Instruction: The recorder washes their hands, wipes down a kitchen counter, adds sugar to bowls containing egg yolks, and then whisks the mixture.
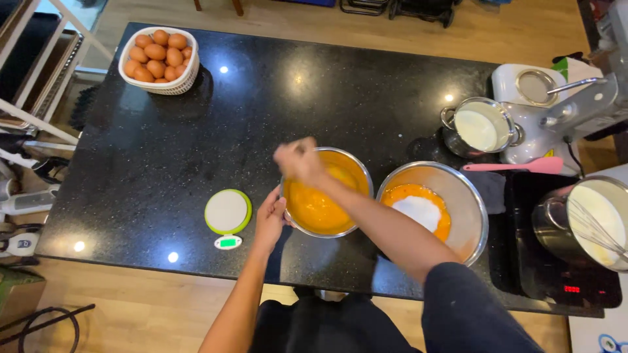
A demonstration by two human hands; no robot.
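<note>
— Two steel bowls on that black speckled granite counter [196, 144]. Which one is being worked?

— The round steel bowl of orange beaten egg [325, 193], the nearer one to the middle. The left hand [270, 219] grips its rim on the side toward the small round green-rimmed kitchen scale [227, 212]. The right hand [299, 160] is closed over the bowl's far edge, blurred; something thin pokes out, but I can't tell what it pinches.

— And the other?

— The wider steel bowl with orange liquid and a white heap of powder [428, 209] sits touching the egg bowl, on its side away from the scale.

— Anything risky?

— I'd say so. The forearm crosses low over the wider bowl's rim; a dragged elbow could tip it. Fast stirring could slop egg onto the counter if that rim grip slackens. The white woven basket of brown eggs [160, 59] is well apart, beyond the scale, safe enough.
</note>
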